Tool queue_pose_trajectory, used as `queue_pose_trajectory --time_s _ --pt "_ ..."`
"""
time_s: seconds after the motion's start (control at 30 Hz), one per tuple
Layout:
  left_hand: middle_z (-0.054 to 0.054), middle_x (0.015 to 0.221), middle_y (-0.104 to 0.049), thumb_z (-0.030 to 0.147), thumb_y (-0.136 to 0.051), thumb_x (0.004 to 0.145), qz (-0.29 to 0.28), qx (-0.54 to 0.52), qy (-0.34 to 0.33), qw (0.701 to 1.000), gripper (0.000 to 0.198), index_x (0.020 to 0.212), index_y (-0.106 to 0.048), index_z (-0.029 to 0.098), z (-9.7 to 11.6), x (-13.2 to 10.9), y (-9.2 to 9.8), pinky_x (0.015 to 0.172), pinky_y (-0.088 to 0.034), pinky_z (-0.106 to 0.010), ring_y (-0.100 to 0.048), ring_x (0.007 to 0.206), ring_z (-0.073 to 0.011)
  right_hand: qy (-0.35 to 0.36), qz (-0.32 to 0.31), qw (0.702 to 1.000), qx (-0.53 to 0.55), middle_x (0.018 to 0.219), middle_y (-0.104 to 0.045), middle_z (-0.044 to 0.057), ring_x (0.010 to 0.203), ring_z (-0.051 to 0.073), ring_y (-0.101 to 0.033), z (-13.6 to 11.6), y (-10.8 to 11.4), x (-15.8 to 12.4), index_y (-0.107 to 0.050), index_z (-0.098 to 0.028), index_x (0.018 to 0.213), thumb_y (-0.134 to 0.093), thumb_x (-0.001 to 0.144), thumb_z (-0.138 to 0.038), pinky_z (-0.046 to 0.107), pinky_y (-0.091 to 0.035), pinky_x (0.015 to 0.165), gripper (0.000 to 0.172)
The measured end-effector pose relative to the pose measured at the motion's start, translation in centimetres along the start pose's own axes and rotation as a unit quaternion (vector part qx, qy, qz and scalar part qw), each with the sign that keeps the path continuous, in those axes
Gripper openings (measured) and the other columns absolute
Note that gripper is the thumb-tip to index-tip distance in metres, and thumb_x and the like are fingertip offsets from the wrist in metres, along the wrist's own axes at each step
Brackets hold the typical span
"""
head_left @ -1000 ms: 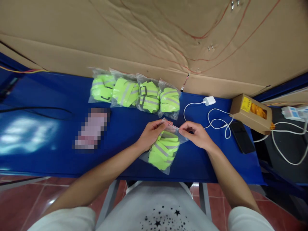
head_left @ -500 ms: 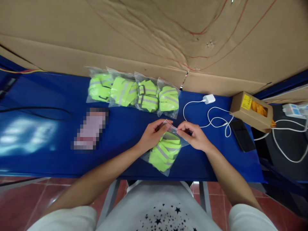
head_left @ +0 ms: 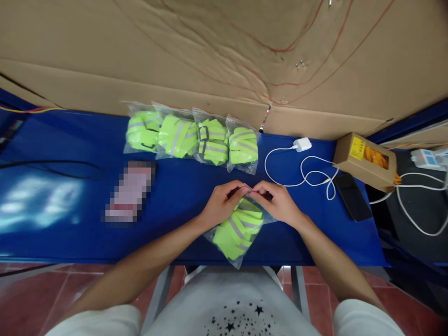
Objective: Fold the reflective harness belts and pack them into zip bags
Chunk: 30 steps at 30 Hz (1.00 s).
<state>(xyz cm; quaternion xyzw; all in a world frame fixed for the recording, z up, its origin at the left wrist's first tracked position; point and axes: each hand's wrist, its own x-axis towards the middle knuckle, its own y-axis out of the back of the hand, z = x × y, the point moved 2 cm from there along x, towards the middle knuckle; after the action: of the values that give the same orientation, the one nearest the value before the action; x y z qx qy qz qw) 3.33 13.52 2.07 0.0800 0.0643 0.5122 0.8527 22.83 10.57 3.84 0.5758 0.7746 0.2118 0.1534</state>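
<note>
A clear zip bag holds a folded neon-yellow reflective strap with grey stripes, near the front of the blue table. My left hand pinches the bag's top edge between thumb and fingers. Close beside it, my right hand grips the same top edge, the fingertips of both hands nearly touching. The bag's upper part is partly hidden behind my fingers. Beyond my hands lie several similar filled bags in a row, the nearest one at the row's right end.
Left on the blue table lies a pixelated flat object. To the right are a white charger with its cable, a dark phone and a cardboard box with orange contents. A cardboard wall rises behind.
My right hand has slid left along the bag's top edge, so my hands are closer together. Both hands and the bag sit slightly lower in view.
</note>
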Motion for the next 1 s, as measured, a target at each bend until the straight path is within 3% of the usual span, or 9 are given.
queue_pose_trajectory --time_s 0.2,0.37,0.57,0.83,1.0 --pt "-0.003 0.087 -0.074 0.046 -0.059 0.1 -0.014 -0.004 -0.007 1.0 0.033 0.099 -0.074 0.016 0.3 -0.1 0.2 0.07 -0.046 -0.023 -0.064 0.076 -0.0152 0.016 -0.019 1.0 -0.019 0.072 -0.057 -0.003 0.056 0.008 -0.044 0.2 -0.1 -0.2 -0.064 -0.022 0.096 -0.053 0.105 -0.044 0.022 -0.033 0.054 0.027" --pt "-0.003 0.081 -0.072 0.047 -0.065 0.096 -0.036 -0.016 0.005 0.999 0.034 0.102 -0.075 0.016 0.7 -0.1 0.2 0.062 -0.042 -0.023 -0.059 0.068 -0.0135 0.04 0.002 0.998 -0.045 0.055 -0.04 -0.009 0.048 0.008 -0.038 0.1 0.5 -0.4 -0.064 -0.022 0.095 -0.057 0.103 -0.041 0.023 -0.031 0.053 0.022" --pt "-0.005 0.085 -0.073 0.046 -0.065 0.097 -0.02 -0.054 0.003 0.998 0.033 0.094 -0.074 0.015 0.9 0.1 0.7 0.068 -0.045 -0.024 -0.063 0.074 -0.0152 0.015 -0.026 0.999 0.012 0.069 -0.059 -0.003 0.059 0.011 -0.052 0.4 0.7 -0.1 -0.066 -0.022 0.098 -0.06 0.101 -0.044 0.023 -0.04 0.058 0.023" --pt "-0.006 0.089 -0.076 0.054 -0.058 0.099 -0.029 -0.097 -0.01 0.995 0.043 0.096 -0.077 0.016 0.9 0.6 1.1 0.075 -0.05 -0.026 -0.067 0.08 -0.0177 -0.022 0.004 0.999 0.025 0.054 -0.041 -0.008 0.051 0.01 -0.036 0.9 0.6 -0.1 -0.068 -0.022 0.093 -0.064 0.097 -0.052 0.025 -0.031 0.054 0.03" --pt "-0.004 0.083 -0.072 0.053 -0.058 0.1 0.029 -0.082 -0.021 0.996 0.043 0.09 -0.076 0.015 0.7 0.4 1.4 0.074 -0.047 -0.025 -0.063 0.078 -0.016 -0.033 -0.002 0.998 0.045 0.061 -0.053 -0.004 0.054 0.01 -0.042 0.9 1.2 0.1 -0.069 -0.02 0.089 -0.063 0.097 -0.055 0.025 -0.032 0.054 0.036"
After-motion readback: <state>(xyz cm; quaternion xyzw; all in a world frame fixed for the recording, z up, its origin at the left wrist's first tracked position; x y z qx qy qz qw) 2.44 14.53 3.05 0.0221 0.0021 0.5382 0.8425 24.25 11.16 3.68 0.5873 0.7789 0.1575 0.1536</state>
